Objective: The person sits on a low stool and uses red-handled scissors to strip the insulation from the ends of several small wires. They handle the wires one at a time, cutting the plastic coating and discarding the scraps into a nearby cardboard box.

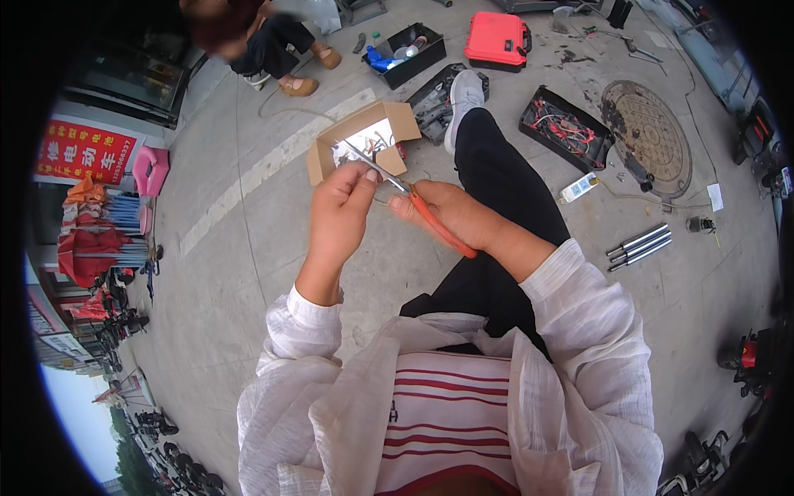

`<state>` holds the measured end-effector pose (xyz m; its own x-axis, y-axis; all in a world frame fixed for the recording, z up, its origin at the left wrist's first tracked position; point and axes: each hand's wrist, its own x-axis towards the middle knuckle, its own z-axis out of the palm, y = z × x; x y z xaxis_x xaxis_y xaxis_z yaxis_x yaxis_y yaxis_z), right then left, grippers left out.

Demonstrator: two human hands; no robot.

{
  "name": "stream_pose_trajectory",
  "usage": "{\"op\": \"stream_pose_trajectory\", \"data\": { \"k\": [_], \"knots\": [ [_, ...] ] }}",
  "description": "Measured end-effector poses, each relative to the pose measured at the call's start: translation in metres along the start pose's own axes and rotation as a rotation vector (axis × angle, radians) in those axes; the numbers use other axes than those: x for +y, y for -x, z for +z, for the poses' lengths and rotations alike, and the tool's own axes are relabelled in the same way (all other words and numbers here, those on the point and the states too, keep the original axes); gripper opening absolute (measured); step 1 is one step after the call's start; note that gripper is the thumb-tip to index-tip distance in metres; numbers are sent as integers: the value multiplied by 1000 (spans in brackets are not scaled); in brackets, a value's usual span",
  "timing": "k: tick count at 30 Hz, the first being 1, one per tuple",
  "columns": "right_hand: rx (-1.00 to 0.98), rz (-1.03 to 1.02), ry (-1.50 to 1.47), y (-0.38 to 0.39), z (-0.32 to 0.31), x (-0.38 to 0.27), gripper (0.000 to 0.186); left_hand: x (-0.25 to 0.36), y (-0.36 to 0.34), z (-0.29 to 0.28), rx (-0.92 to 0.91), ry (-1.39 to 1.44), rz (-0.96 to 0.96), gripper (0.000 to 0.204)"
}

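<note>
In the centre, my right hand (438, 210) grips a tool with orange handles (447, 230), which looks like pliers or cutters. Its metal end points up and left toward my left hand (343, 198), whose fingers are closed on a thin strand or rod (361, 155) at that end; exactly what it is cannot be made out. Just beyond my hands sits an open cardboard box (400, 120) with small dark parts and white material inside. My outstretched leg (496, 174) in dark trousers lies beneath and right of my right hand.
A seated person (277, 50) is upper left. Black trays (538, 124), a red case (496, 40), a power strip (576, 189), several metal tubes (638, 246) and a manhole cover (649, 140) lie ahead and right. Umbrellas (87, 248) and scooters (174, 463) line the left.
</note>
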<state>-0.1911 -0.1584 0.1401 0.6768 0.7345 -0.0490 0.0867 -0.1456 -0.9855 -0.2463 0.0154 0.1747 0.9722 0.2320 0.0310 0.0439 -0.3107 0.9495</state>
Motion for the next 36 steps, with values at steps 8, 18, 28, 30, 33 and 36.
{"op": "stream_pose_trajectory", "data": {
  "k": [8,18,28,30,33,36],
  "knots": [
    [-422,314,-403,1,-16,0,86,4,-1,-4,-96,118,-30,16],
    [186,123,-2,-2,-7,-23,60,10,-1,-11,-7,308,-182,17],
    [421,-78,434,-5,-17,-23,52,18,-5,-11,20,636,-231,21],
    [406,-93,498,-4,-16,-28,55,16,0,-9,34,664,-158,20],
    [394,-177,503,0,-11,-20,55,18,2,-1,74,705,-132,18],
    [393,-256,595,2,-5,-16,53,12,4,4,50,771,-87,16]
  ]
}}
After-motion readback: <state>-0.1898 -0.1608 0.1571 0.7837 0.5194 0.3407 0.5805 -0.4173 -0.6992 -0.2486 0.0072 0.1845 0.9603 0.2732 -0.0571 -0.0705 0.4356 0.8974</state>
